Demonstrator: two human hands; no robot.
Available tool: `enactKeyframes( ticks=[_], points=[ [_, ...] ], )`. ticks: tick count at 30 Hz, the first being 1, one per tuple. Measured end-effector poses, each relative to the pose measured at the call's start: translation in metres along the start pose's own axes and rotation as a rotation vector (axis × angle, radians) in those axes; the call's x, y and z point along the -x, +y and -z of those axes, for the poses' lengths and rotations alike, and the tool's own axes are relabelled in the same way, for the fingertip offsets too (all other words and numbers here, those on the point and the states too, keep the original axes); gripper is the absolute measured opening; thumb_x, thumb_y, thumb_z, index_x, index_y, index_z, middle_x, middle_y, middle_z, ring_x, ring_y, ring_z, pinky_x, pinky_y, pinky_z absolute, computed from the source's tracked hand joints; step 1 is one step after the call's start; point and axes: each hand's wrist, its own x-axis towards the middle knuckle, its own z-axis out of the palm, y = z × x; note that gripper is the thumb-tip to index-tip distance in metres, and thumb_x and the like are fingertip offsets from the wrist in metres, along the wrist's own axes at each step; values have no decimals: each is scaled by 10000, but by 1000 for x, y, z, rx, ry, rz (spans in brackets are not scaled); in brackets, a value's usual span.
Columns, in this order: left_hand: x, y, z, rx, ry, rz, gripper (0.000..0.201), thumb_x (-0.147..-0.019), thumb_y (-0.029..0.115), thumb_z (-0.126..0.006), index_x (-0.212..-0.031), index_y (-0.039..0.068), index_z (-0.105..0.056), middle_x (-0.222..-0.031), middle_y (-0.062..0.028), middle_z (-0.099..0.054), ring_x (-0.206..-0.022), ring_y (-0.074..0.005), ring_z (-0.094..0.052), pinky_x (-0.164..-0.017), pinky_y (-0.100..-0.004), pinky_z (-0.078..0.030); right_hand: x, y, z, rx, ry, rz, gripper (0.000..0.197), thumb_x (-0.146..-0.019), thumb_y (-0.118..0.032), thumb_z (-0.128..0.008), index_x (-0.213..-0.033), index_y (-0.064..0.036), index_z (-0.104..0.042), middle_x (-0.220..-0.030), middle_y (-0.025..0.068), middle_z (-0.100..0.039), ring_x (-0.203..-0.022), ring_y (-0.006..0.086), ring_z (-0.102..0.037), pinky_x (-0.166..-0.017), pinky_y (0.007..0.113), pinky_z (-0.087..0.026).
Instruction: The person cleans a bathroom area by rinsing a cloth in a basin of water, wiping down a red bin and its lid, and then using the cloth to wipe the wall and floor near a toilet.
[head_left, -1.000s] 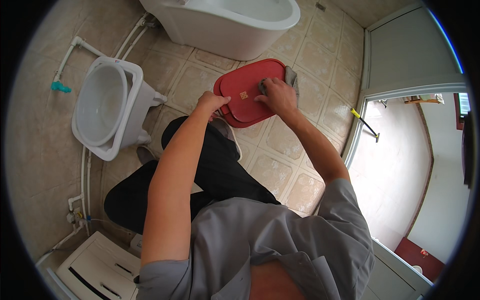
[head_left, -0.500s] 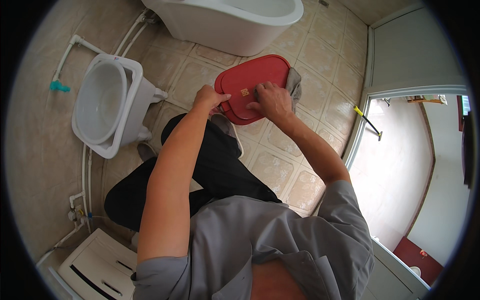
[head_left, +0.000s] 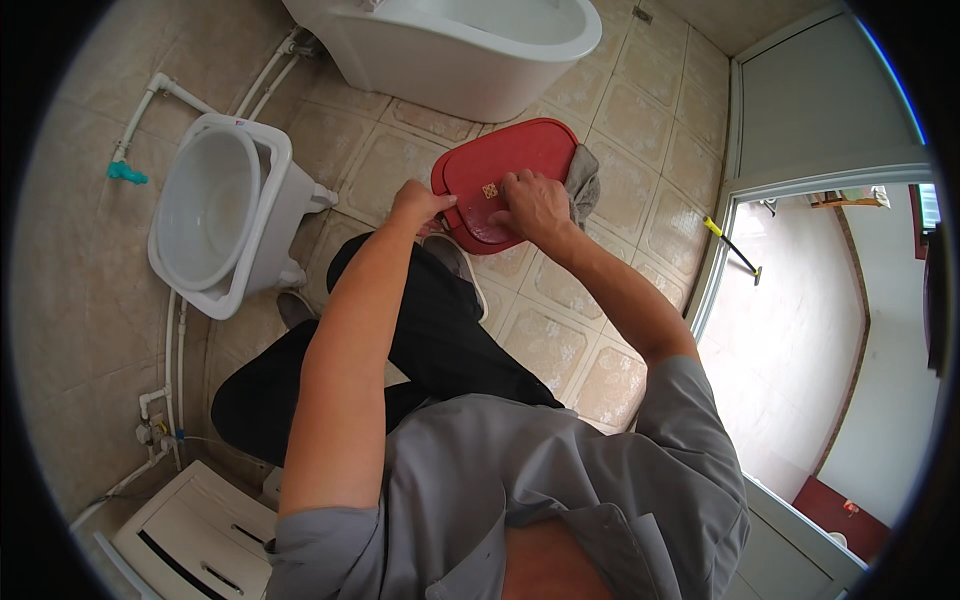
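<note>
Lid (head_left: 520, 150) of red plastic, rounded at the corners, is on the person's side of the white toilet (head_left: 450, 80), near its base, above the tiled floor (head_left: 545, 340); whether it rests on anything underneath cannot be told. The left hand (head_left: 418, 203) is at the end of the lid lying farther left along the toilet, its grip pinching the rim, thumb uppermost. The right hand (head_left: 538, 205) lies over the lid's top, fingers bent; whether that grip closes on something cannot be told, since the palm side is hidden. A grey cloth (head_left: 584, 180) hangs at the lid's other end, below the right part of the toilet.

Over the last second the right hand has slid a little leftward and away from the toilet, beside the small gold patch (head_left: 490, 190), while the left hand has kept its pinch on the rim. The right hand's contact thus seems to have shifted across the surface, with the left hand apparently steadying the lid.

Left of the toilet stands a white tub (head_left: 278, 160) with a rounded basin (head_left: 205, 215) inside; well to the toilet's right lies a yellow-handled tool (head_left: 712, 227).
</note>
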Motion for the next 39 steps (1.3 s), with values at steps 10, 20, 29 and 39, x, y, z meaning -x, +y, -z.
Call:
enactKeyframes(
  ticks=[10, 20, 29, 39],
  points=[
    [-1, -14, 11, 102, -145, 26, 480, -960, 341, -739, -1285, 9, -619, -1089, -114, -731, -897, -277, -738, -741, -412, -532, -1, -2, 1, -15, -33, -13, 522, -740, -515, -831, -1010, -88, -700, -982, 120, -727, -965, 289, -721, -784, 406, -585],
    [3, 5, -2, 180, -115, -39, 655, -847, 385, -850, -1264, -63, -618, -1124, -203, -710, -886, -308, -728, -728, -444, -591, 32, 112, 60, -469, 386, -535, 357, -844, -387, -794, -1011, -75, -751, -891, 176, -751, -879, 348, -727, -796, 431, -558],
    [-11, 40, -28, -125, 225, -235, 845, -874, 371, -811, -1488, -29, -391, -1302, -286, -605, -1127, -418, -655, -924, -457, -563, -8, 156, -70, -568, 532, -338, 609, -889, -398, -720, -1376, -63, -575, -1278, 241, -613, -1204, 438, -566, -1014, 501, -485],
    [-3, 42, -22, -323, 257, -337, 1420, -698, 522, -897, -1621, 19, 58, -1440, -327, -457, -1307, -443, -520, -1095, -460, -462, -89, 70, -59, -84, 625, -313, 442, -940, -382, -619, -1298, -126, -651, -1343, 159, -604, -1301, 374, -516, -1132, 608, -338]
  ],
)
